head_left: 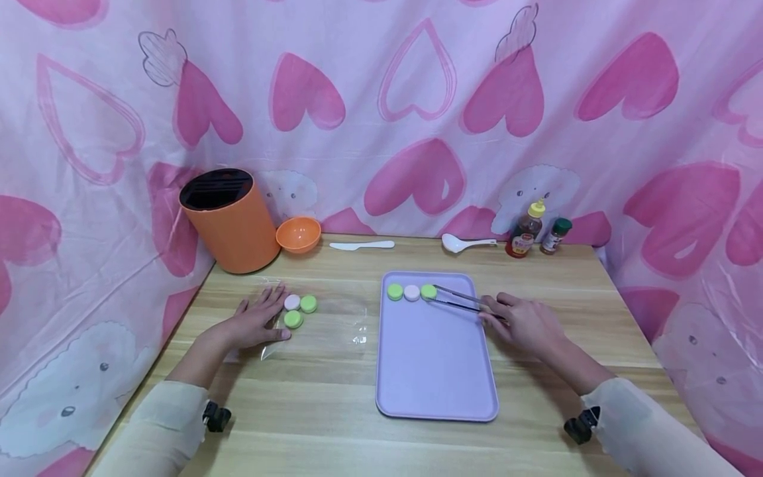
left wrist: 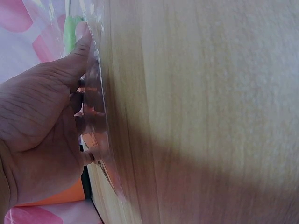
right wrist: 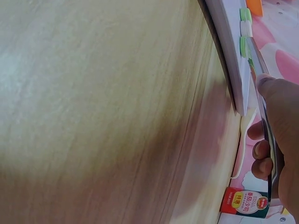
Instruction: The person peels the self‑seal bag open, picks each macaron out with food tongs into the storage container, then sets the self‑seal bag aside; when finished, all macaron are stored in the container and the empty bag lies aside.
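Note:
My right hand (head_left: 527, 324) grips metal tongs (head_left: 456, 305). Their tips stand on either side of a green macaron (head_left: 428, 292) at the right end of a row on the purple tray (head_left: 435, 364). Left of it in that row are a pale lilac macaron (head_left: 412, 293) and another green macaron (head_left: 395, 292). My left hand (head_left: 256, 320) rests with spread fingers on a clear plastic sheet (head_left: 340, 331). Just beside its fingers, a pale macaron (head_left: 292, 303) and two green macarons (head_left: 308, 304) sit together. In the left wrist view, the thumb lies against the sheet (left wrist: 96, 107).
Along the back stand an orange knife block (head_left: 232, 228), an orange bowl (head_left: 299, 235), a white knife (head_left: 361, 245), a white spoon (head_left: 467, 243), a yellow-capped sauce bottle (head_left: 524, 232) and a green-capped jar (head_left: 556, 236). A pink heart-patterned curtain (head_left: 357, 146) hangs behind the wooden table (head_left: 310, 424).

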The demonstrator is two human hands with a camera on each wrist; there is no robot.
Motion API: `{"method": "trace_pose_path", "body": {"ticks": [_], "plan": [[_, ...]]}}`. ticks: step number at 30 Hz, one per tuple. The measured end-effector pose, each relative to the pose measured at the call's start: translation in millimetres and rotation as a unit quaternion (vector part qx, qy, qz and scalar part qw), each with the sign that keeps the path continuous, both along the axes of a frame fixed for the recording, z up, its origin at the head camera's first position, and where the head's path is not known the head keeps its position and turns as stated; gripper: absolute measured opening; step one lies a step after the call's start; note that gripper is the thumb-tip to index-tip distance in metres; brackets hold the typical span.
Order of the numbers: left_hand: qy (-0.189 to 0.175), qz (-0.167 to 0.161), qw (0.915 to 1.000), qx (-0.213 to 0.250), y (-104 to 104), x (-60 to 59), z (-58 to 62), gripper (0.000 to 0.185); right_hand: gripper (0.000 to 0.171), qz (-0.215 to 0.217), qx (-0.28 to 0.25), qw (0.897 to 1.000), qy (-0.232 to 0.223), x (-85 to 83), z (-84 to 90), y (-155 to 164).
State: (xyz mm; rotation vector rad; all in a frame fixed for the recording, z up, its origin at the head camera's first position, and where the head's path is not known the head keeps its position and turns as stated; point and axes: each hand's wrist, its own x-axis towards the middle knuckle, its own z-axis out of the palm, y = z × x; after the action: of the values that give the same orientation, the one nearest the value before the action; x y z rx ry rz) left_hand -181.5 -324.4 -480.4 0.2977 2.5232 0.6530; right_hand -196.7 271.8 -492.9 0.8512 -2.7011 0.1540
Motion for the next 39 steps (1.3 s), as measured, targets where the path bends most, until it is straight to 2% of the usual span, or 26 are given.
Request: {"method": "trace_pose_path", "body": {"ticks": [12, 23, 26, 35, 39], "plan": [[0.004, -0.004, 1.0, -0.004, -3, -2.1, -3.1, 0.109, 0.049, -0.022, 0.009, 0.999, -0.035, 1.1, 6.8, -2], [0.002, 0.0, 1.0, 0.004, -3, -1.3, -3.2, 0.108, 0.05, 0.003, 0.019, 0.999, -0.048, 0.2, 25.8, -44], [0.001, 0.001, 1.0, 0.005, -3, -1.0, -2.8, 0.108, 0.049, 0.025, 0.016, 0.999, -0.041, -1.5, 28.1, -56], [0.003, 0.001, 1.0, 0.004, -3, -0.2, -2.6, 0.107, 0.043, 0.116, 0.017, 0.992, 0.035, -9.2, 29.5, -91], [0.006, 0.0, 1.0, 0.004, -3, -0.6, -2.9, 0.107, 0.041, 0.134, 0.021, 0.99, 0.035, -13.3, 27.8, -106]]}}
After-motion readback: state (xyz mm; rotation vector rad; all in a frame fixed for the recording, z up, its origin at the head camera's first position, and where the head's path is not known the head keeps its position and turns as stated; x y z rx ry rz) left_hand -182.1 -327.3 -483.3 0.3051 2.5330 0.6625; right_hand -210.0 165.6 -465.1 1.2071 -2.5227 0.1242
